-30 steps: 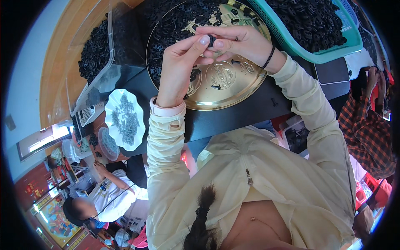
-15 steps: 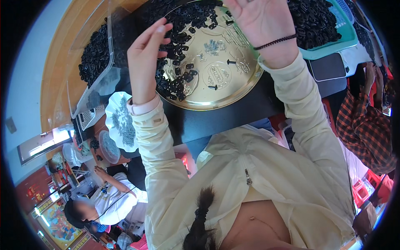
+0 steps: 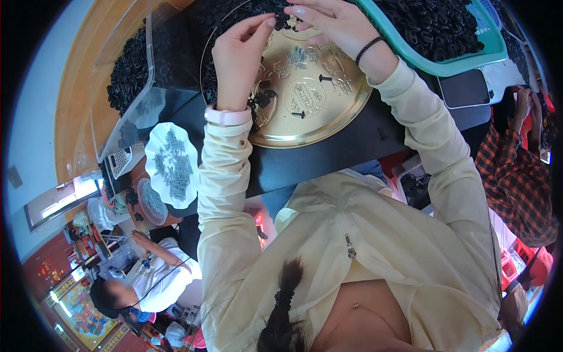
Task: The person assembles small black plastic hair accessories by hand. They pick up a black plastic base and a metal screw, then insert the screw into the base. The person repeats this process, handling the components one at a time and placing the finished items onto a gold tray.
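My left hand [image 3: 239, 61] is over the far left of a round gold tray [image 3: 337, 117], its thumb and index finger pinched together. Facing it, my right hand [image 3: 343, 29] has its thumb and fingers drawn in close to the left fingertips. Small black parts show between the two hands; whether they are held or lie behind is too small to tell. Beneath my left hand are black plastic pieces [image 3: 265, 97] on the tray. A little pile of silver screws [image 3: 299, 57] lies mid-tray, with two black peg-like pieces [image 3: 299, 114] nearer me.
A teal basket [image 3: 500, 53] full of black parts stands at the far right, beside a dark phone [image 3: 464, 89]. On the left are a scalloped white dish [image 3: 151, 167] of screws and a clear bin [image 3: 151, 53] with black parts. A person in white [image 3: 167, 276] sits at the lower left.
My left hand has moved right and its fingers have closed to a pinch. My right hand has turned from an open palm and come inward, so the fingertips nearly meet.
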A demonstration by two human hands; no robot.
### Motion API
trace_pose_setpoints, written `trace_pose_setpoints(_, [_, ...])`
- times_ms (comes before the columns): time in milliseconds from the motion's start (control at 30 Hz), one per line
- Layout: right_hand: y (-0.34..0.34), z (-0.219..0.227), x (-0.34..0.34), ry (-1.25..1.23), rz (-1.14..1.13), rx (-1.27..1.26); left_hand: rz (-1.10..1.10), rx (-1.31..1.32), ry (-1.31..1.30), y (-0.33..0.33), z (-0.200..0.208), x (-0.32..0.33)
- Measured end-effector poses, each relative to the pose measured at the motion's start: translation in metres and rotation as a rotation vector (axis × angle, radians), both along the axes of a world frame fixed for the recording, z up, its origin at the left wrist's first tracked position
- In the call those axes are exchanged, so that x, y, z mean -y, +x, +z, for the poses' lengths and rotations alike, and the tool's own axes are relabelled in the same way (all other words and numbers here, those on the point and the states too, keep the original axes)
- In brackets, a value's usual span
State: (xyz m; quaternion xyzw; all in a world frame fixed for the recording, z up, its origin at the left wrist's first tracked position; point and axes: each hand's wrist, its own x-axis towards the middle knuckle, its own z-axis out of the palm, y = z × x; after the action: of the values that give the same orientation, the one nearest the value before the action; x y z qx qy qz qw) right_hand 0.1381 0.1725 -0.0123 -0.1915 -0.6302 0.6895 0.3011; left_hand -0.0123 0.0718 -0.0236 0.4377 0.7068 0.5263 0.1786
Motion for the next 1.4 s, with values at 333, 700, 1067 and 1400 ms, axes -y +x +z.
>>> trace_pose_setpoints(333, [-0.001,-0.017,-0.001,-0.043,-0.109,-0.031,-0.108,-0.175,-0.297,0.025,0.014,0.031])
trace_pose_setpoints(700, [0.003,-0.024,-0.001,-0.158,-0.010,-0.023,-0.306,-1.003,-0.075,0.033,0.003,0.036])
trace_pose_setpoints(1067, [0.004,-0.023,0.002,-0.156,0.101,0.111,-0.186,-0.655,-0.161,0.027,0.004,0.039])
trace_pose_setpoints(1400, [0.006,-0.017,-0.004,-0.019,-0.065,0.106,-0.400,-0.717,-0.008,0.050,0.004,0.029])
